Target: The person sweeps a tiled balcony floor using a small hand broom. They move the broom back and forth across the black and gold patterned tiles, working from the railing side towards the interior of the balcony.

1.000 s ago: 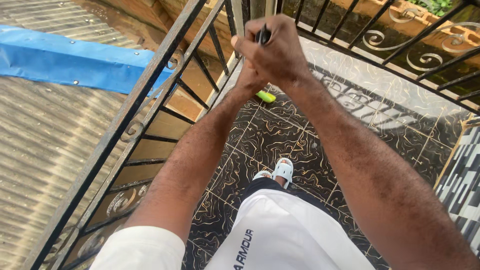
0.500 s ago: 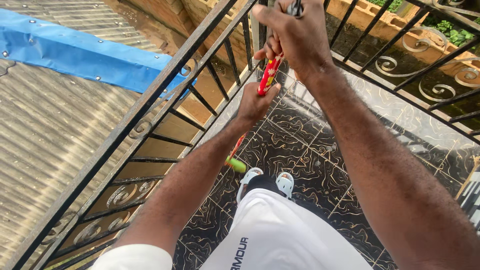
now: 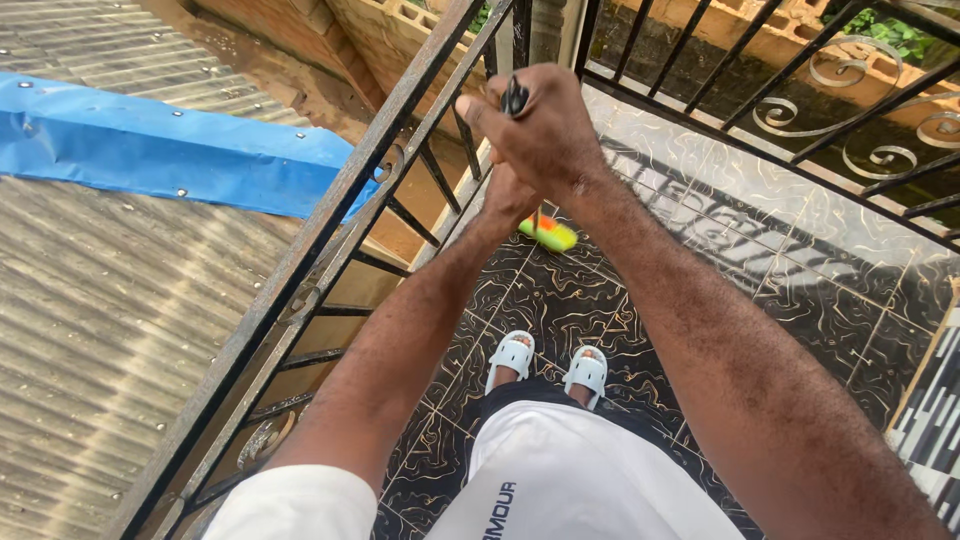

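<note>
Both my hands grip a long-handled broom. My right hand [image 3: 545, 130] is closed around the dark top end of the handle [image 3: 515, 97]. My left hand [image 3: 510, 195] sits just below it, mostly hidden behind the right one, wrapped round the shaft. The broom's green head [image 3: 550, 234] rests on the dark patterned floor tiles [image 3: 560, 300] near the foot of the railing. My feet in white sandals [image 3: 550, 365] stand on the tiles below it.
A black iron railing [image 3: 330, 215] with scrollwork runs along the left and across the back [image 3: 800, 110] of the balcony. Beyond it lie a corrugated roof [image 3: 90, 300] and a blue sheet [image 3: 160, 150]. A black-and-white tiled wall [image 3: 935, 420] stands at the right.
The broom head has swung away from my feet toward the railing corner. My hands have drawn together again, covering the red part of the handle.
</note>
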